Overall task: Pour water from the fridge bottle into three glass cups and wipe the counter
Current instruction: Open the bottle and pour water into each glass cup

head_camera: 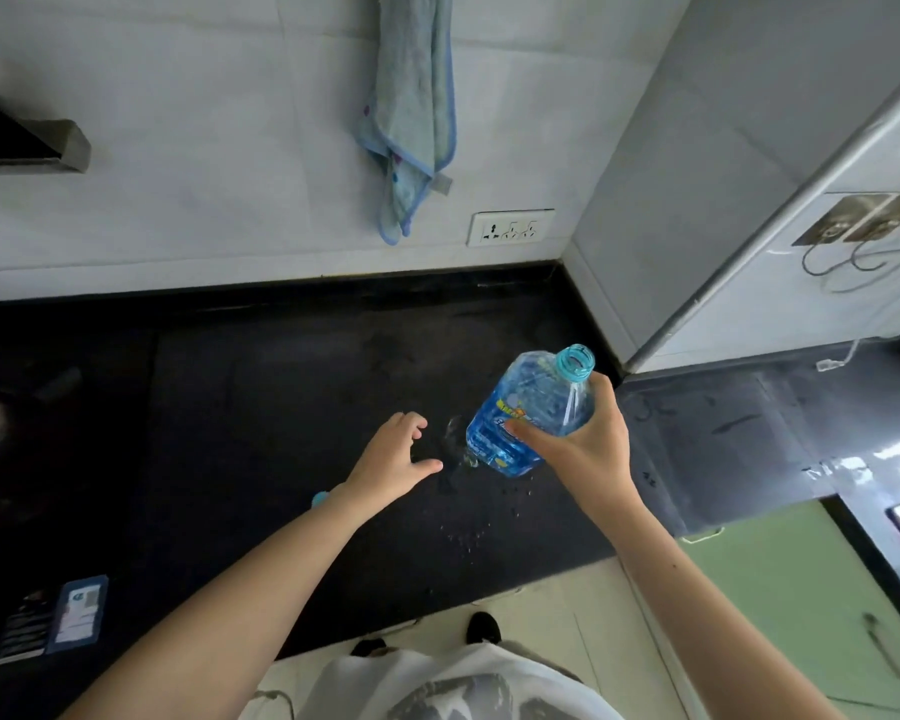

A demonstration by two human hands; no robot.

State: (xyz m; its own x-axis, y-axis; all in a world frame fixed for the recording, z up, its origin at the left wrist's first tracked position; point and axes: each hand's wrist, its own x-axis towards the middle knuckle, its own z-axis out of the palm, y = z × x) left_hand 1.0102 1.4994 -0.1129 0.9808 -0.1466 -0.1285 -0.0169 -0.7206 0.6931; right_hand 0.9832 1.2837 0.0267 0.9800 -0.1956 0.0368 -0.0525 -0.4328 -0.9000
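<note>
The right hand (583,444) grips the uncapped blue bottle (528,407) by its side, neck tilted up and away. A barely visible glass cup (455,441) stands just left of the bottle, nearer the spread, empty left hand (393,457)

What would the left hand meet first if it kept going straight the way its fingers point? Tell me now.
Probably the clear glass cup just beyond the left hand, standing on the black counter beside the blue bottle that the right hand grips. The glass is faint, so depth is uncertain.
</note>
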